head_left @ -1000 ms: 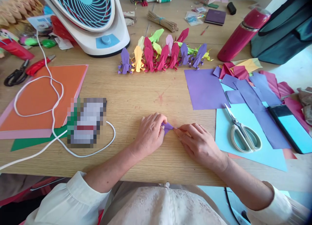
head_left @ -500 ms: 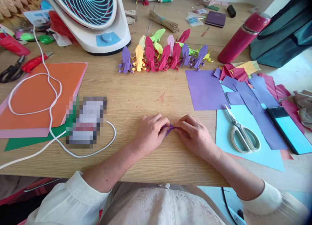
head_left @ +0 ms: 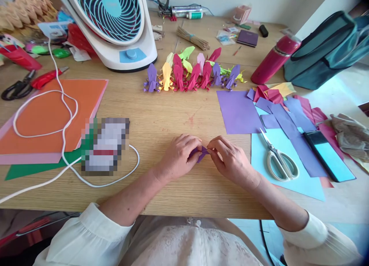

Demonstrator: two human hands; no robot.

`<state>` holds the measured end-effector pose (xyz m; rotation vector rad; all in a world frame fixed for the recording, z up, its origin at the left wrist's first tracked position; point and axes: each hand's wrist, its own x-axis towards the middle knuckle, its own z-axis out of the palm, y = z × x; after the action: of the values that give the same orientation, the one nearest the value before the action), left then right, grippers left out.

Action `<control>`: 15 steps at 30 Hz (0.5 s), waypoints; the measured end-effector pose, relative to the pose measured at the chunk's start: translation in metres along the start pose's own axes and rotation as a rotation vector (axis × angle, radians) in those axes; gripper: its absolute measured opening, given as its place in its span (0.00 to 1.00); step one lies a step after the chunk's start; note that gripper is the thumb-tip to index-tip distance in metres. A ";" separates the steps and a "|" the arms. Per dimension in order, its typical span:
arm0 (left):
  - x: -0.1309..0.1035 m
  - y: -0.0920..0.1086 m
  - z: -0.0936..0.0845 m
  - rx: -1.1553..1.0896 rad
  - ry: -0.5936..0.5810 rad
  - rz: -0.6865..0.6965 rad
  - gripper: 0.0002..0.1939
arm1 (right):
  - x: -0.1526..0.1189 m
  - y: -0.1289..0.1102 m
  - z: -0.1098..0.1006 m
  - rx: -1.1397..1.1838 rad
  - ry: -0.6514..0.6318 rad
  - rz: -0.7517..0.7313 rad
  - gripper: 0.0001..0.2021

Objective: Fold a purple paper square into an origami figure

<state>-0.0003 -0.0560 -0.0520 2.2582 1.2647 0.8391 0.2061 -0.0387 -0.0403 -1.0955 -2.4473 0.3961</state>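
left hand (head_left: 180, 155) and right hand (head_left: 232, 158) pinched folded purple paper (head_left: 204, 153); far left on the table (head_left: 173, 114) (red-smudged) stood a fan (head_left: 111, 12).

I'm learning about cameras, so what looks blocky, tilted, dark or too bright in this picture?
Head view: coarse squares hide what may be a phone; head view: the dark pink bottle leans, perhaps lens stretch; head view: the right end of the table looks washed-out; head view: the purple paper in the left hand looks dark, maybe shadowed.
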 end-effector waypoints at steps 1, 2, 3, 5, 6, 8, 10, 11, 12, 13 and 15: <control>0.000 0.000 -0.001 -0.022 0.003 0.005 0.04 | 0.002 -0.001 -0.001 0.025 -0.003 0.013 0.05; 0.000 0.000 -0.001 -0.044 0.016 0.003 0.05 | 0.004 -0.003 -0.002 0.060 0.001 0.029 0.05; -0.001 0.000 -0.001 -0.071 0.040 -0.006 0.05 | 0.006 -0.004 -0.003 0.104 0.009 0.048 0.04; -0.002 0.001 -0.002 -0.145 0.110 -0.048 0.06 | 0.010 -0.008 -0.004 0.218 0.029 0.087 0.04; -0.002 0.002 -0.002 -0.193 0.145 -0.080 0.06 | 0.013 -0.009 -0.004 0.277 0.034 0.112 0.04; -0.002 0.003 -0.002 -0.303 0.197 -0.157 0.08 | 0.018 -0.012 -0.003 0.379 0.035 0.163 0.03; -0.002 0.005 -0.003 -0.422 0.203 -0.234 0.10 | 0.022 -0.014 -0.003 0.465 0.056 0.199 0.02; -0.001 0.006 -0.004 -0.483 0.191 -0.265 0.11 | 0.024 -0.015 -0.002 0.509 0.072 0.212 0.01; 0.000 0.006 -0.004 -0.543 0.173 -0.290 0.12 | 0.027 -0.015 -0.001 0.559 0.085 0.226 0.01; 0.000 0.006 -0.004 -0.599 0.153 -0.307 0.13 | 0.028 -0.015 0.000 0.618 0.096 0.243 0.03; 0.001 0.006 -0.004 -0.703 0.132 -0.328 0.14 | 0.031 -0.015 0.004 0.754 0.109 0.287 0.07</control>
<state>0.0011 -0.0576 -0.0451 1.4242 1.1168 1.1007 0.1759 -0.0255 -0.0289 -1.0654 -1.7749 1.1903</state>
